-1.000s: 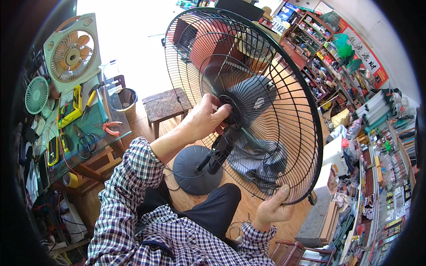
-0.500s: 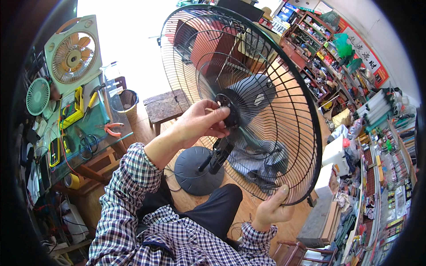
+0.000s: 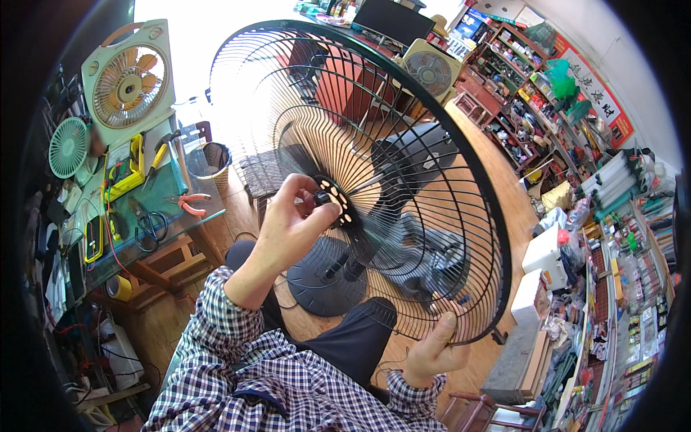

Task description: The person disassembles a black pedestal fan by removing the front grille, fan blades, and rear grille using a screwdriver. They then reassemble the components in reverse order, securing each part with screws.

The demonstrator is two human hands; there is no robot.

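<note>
A large round black fan grille (image 3: 432,237) fills the middle of the head view, tilted in front of a standing fan. My left hand (image 3: 291,219) is at its hub (image 3: 340,209), thumb and fingers closed around a small dark knob (image 3: 321,197). Light shows through the holes in the hub plate. At the lower right, my right hand (image 3: 435,349) grips the grille's edge, its fingers partly behind the wires. Through the wires I see dark fan blades (image 3: 425,147). The fan's round black base (image 3: 324,277) stands on the floor near my knees.
On the left, a glass-topped workbench (image 3: 162,234) carries pliers (image 3: 188,204), scissors (image 3: 151,230), a hammer and a yellow-framed meter. A box fan (image 3: 129,86) stands behind them. Crowded shelves (image 3: 518,79) and goods line the right. A wire bin (image 3: 209,160) stands beside the bench.
The grille has shifted left and away from the fan blades, and its hub plate now shows openly. My left hand moved left and slightly down with it; my right hand still grips the edge.
</note>
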